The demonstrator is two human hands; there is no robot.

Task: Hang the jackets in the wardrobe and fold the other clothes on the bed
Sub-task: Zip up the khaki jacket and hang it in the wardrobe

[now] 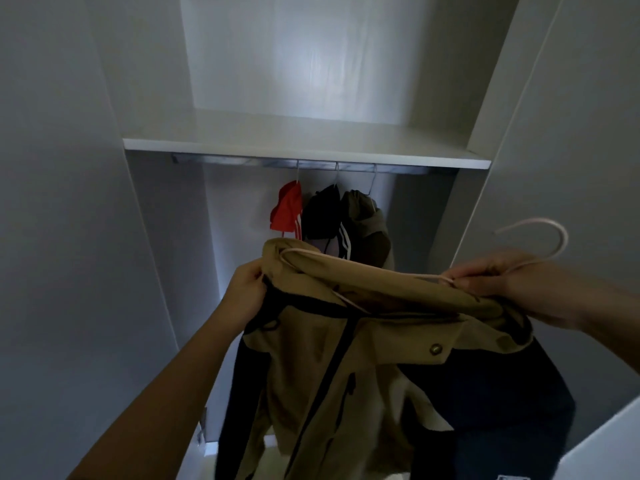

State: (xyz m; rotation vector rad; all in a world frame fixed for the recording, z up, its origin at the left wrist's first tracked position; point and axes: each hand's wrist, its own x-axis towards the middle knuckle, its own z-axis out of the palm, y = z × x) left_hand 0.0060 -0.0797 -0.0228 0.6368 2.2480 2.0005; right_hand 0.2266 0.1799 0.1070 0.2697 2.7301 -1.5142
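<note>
I hold a tan and black jacket (346, 358) up in front of the open wardrobe. My left hand (244, 292) grips its left shoulder. A pale pink hanger (540, 233) sits partly inside the collar, and my right hand (502, 275) pinches it at the base of its hook, which points up to the right. The wardrobe rail (242, 161) runs under a white shelf (277, 148). Three jackets hang from it: a red one (287, 211), a black one (323, 211) with white stripes and an olive one (367, 220).
The wardrobe's white side walls and an open door (571, 133) on the right frame the space. The left stretch of the rail carries no hangers. The bed is out of view.
</note>
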